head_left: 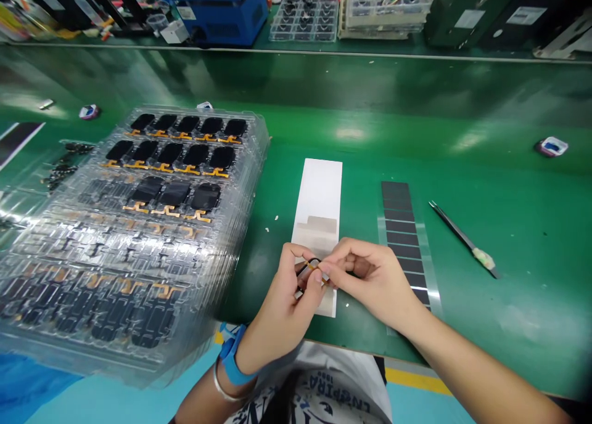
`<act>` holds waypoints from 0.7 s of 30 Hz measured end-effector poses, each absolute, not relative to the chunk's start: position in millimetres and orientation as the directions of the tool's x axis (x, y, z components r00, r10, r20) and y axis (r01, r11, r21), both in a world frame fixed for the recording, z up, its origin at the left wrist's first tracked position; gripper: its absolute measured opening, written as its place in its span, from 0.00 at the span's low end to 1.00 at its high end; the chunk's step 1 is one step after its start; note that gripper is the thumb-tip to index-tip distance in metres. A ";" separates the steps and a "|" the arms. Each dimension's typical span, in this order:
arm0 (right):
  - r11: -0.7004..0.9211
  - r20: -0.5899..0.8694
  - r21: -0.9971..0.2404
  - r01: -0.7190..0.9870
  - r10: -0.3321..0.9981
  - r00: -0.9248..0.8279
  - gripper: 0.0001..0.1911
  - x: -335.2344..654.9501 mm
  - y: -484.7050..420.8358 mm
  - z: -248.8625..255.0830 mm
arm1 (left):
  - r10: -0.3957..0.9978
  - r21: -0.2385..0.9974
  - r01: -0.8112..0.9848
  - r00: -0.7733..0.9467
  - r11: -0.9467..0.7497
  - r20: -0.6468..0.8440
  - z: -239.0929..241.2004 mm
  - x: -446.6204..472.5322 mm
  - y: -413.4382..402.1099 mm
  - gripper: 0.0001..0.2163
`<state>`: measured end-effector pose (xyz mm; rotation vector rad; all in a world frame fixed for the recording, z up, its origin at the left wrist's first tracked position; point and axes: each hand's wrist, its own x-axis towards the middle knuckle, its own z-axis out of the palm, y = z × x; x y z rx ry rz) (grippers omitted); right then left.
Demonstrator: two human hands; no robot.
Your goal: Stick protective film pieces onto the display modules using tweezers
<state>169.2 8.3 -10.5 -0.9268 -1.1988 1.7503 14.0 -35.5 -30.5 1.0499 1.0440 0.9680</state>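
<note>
My left hand (287, 301) is closed round a small dark display screen with an orange flex cable (312, 264), mostly hidden by the fingers. From the other side, the fingertips of my right hand (372, 279) pinch at the cable end. Both hands are above the near part of a white card strip (321, 190), which has greyish patches on it. Just right of the hands lies a clear sheet bearing a column of black rectangular stickers (396, 197). To the left, stacked clear plastic trays (252, 159) hold rows of similar black screens with orange cables.
Tweezers (462, 236) lie at the right on the green bench (522, 227). Small white-and-purple rolls (552, 146) sit near the back. A raised shelf carries a blue machine (222, 14), a clear parts box (304, 18) and dark green bins (474, 11).
</note>
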 end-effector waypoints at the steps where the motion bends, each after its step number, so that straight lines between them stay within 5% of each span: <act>1: -0.231 -0.134 -0.952 -0.201 0.904 -0.406 0.07 169.5 8.9 -10.7 | 0.956 0.968 -0.117 0.223 0.222 -0.192 -30.5 14.0 -35.2 0.08; 16: -0.378 -0.265 -0.910 -0.173 0.848 -0.458 0.12 173.7 15.7 -14.7 | 0.950 0.971 -0.109 0.254 0.214 -0.181 -25.1 15.5 -30.6 0.09; 19: -0.223 -0.161 -0.971 -0.090 0.880 -0.446 0.08 179.1 12.8 -10.6 | 0.963 0.967 -0.170 0.225 0.190 -0.150 -25.4 17.0 -29.9 0.08; 21: 0.086 0.054 -0.995 0.058 0.905 -0.422 0.07 184.4 10.3 -6.0 | 0.971 0.956 -0.230 0.198 0.181 -0.136 -24.7 17.8 -29.3 0.07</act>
